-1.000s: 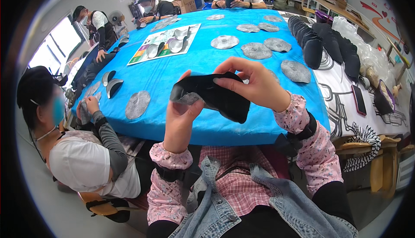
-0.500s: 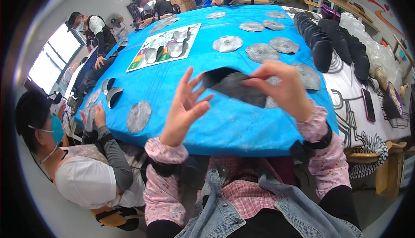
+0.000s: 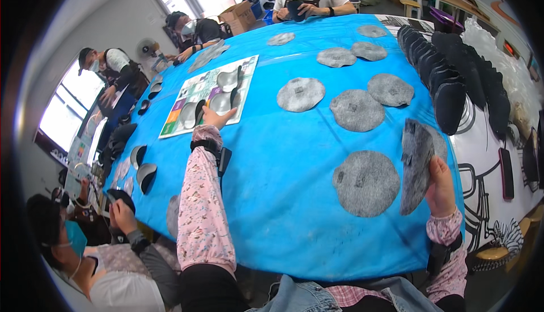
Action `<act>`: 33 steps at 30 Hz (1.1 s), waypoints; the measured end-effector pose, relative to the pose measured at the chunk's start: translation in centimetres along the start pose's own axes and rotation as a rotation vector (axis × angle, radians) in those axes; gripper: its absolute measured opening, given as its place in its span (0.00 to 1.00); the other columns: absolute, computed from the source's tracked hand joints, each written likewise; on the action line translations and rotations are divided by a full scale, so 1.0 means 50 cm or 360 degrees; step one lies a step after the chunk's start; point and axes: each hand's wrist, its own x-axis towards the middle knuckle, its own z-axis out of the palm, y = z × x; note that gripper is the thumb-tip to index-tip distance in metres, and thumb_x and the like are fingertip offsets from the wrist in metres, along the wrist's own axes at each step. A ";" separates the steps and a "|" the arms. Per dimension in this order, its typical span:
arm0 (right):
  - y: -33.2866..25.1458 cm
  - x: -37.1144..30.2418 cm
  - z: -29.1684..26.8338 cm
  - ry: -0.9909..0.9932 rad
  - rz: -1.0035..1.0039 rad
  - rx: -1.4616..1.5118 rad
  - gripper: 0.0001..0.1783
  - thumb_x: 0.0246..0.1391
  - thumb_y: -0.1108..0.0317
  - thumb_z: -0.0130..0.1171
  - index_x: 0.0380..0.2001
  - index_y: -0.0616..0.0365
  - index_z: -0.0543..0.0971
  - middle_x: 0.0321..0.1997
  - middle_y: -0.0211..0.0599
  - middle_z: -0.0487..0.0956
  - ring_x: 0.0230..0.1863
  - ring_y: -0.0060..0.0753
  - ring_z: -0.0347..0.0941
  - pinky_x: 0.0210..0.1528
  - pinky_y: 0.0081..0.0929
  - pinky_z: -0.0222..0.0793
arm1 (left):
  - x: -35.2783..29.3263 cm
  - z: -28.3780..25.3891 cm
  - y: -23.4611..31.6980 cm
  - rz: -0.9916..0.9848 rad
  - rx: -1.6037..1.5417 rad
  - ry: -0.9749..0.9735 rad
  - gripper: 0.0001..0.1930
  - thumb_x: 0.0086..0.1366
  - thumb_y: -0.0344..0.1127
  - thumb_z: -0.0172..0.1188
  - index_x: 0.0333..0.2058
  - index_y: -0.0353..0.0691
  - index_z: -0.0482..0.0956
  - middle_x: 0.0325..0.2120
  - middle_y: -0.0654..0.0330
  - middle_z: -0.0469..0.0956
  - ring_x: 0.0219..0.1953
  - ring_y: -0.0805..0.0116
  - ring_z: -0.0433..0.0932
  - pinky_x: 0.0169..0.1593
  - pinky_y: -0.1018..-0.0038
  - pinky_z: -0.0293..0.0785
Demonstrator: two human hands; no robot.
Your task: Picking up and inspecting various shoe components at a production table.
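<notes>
My right hand [image 3: 441, 186] is closed on a folded grey felt piece [image 3: 416, 170], held up on edge over the right side of the blue-covered table. My left arm is stretched forward. At its end my left hand [image 3: 217, 118] is on the near part of a white printed board [image 3: 242, 107], thumb and fingers spread beside a shiny silver cup-shaped piece [image 3: 220, 104]. A curved black piece [image 3: 199, 111] stands close to those fingertips. Whether the hand grips either one cannot be made out. Another silver cup [image 3: 228, 81] lies farther up the board.
Round grey felt discs [image 3: 368, 184] lie about the blue sheet [image 3: 272, 198]. Black pads [image 3: 442, 94] stand in a row at the right, near a phone [image 3: 506, 173]. Co-workers sit at the left [image 3: 122, 281] and far edges. Dark cups [image 3: 146, 178] rest at the left.
My left hand has moved forward and left to the board. My right hand has moved right and lower with the dark piece, whose grey felt side now shows. The view has shifted.
</notes>
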 end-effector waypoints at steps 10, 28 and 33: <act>-0.012 -0.020 0.032 -0.0001 0.0043 0.0003 0.09 0.56 0.65 0.56 0.30 0.59 0.74 0.35 0.33 0.79 0.35 0.21 0.74 0.41 0.20 0.69 | 0.020 -0.018 0.013 -0.0206 0.0134 0.0215 0.67 0.33 0.54 0.74 0.63 0.37 0.35 0.55 0.37 0.59 0.58 0.45 0.60 0.59 0.59 0.59; 0.010 -0.002 0.028 0.0008 -0.0052 -0.0094 0.11 0.58 0.62 0.53 0.34 0.61 0.74 0.38 0.34 0.79 0.38 0.23 0.74 0.43 0.23 0.69 | -0.025 -0.118 -0.090 0.0447 -0.0424 -0.0244 0.42 0.53 0.52 0.63 0.59 0.31 0.56 0.55 0.45 0.63 0.58 0.58 0.63 0.58 0.67 0.61; -0.005 -0.009 0.030 0.0057 -0.0051 -0.0094 0.11 0.58 0.63 0.54 0.30 0.60 0.73 0.36 0.33 0.78 0.36 0.22 0.73 0.42 0.21 0.69 | 0.133 -0.109 -0.250 -0.0086 0.0151 0.0328 0.66 0.35 0.60 0.72 0.62 0.29 0.39 0.56 0.37 0.60 0.58 0.45 0.61 0.60 0.61 0.59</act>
